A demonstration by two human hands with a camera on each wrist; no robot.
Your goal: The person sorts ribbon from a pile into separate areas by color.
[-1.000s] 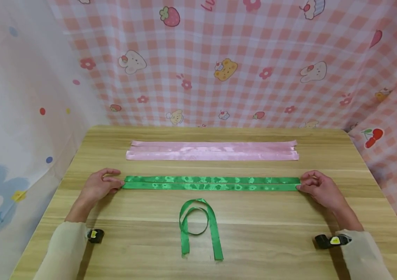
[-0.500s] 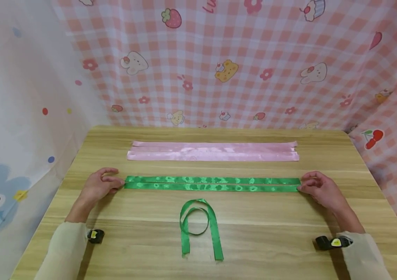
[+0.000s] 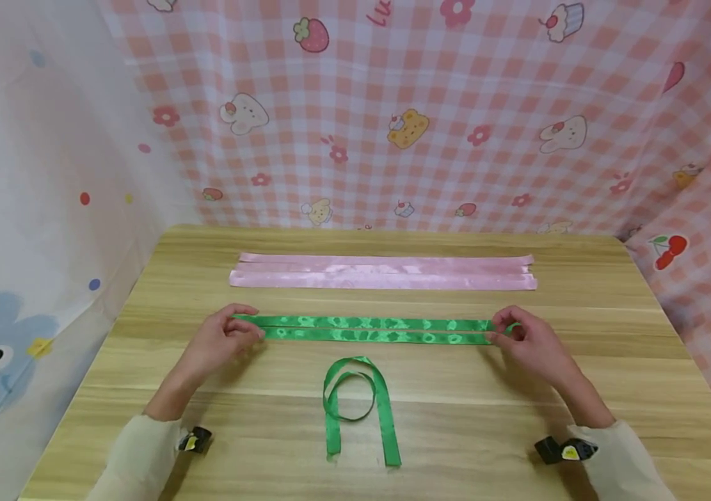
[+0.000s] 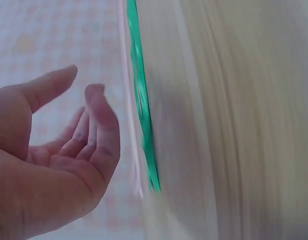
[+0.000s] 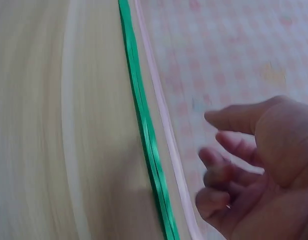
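Observation:
Two green satin ribbons (image 3: 374,324) lie flat and side by side across the middle of the table. My left hand (image 3: 220,337) hovers above their left ends, covering part of them in the head view. In the left wrist view the thumb and loosely bent fingers (image 4: 106,120) stand apart, with no ribbon between them. Over the right ends is my right hand (image 3: 533,344); in the right wrist view its thumb and curved fingers (image 5: 213,202) hold nothing. Nearer the body lies another green ribbon (image 3: 387,417), looped once with both tails toward me.
Pink satin ribbons (image 3: 387,281) lie parallel behind the green pair. A pink checked cloth (image 3: 355,83) hangs behind the wooden table (image 3: 456,431), and a white printed cloth (image 3: 49,160) hangs at its left. Both wrists carry small black cameras.
Both hands have let go of the outer ends of the green ribbons and moved inward over them. The ribbons keep their place on the table; the head view has shifted slightly.

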